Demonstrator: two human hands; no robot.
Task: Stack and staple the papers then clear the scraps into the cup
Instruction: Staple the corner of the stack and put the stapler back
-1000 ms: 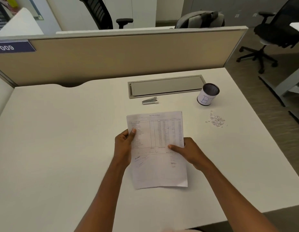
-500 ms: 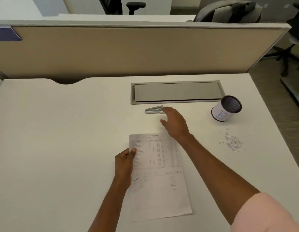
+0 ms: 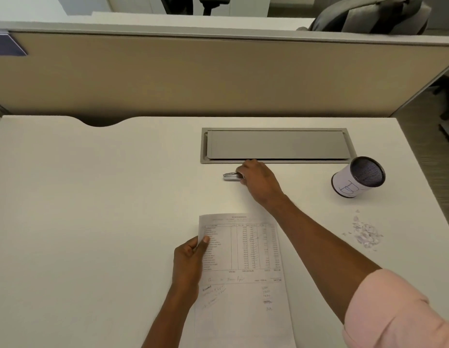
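Note:
Printed papers (image 3: 243, 272) lie stacked on the white desk (image 3: 93, 222) in front of me. My left hand (image 3: 189, 262) pinches their left edge, thumb on top. A small silver stapler (image 3: 231, 176) lies beyond the papers, near the grey cable hatch. My right hand (image 3: 258, 180) reaches forward and its fingers close around the stapler's right end. A mesh cup (image 3: 357, 177) wrapped in white paper stands at the right. A small heap of white paper scraps (image 3: 365, 234) lies on the desk in front of the cup.
A grey cable hatch (image 3: 277, 145) is set into the desk behind the stapler. A beige partition (image 3: 193, 76) closes the far edge. The desk's right edge runs just past the cup and scraps.
My right hand left the papers, reached forward and took hold of the stapler. My left hand kept its grip on the papers' left edge. The view tilted down and closer.

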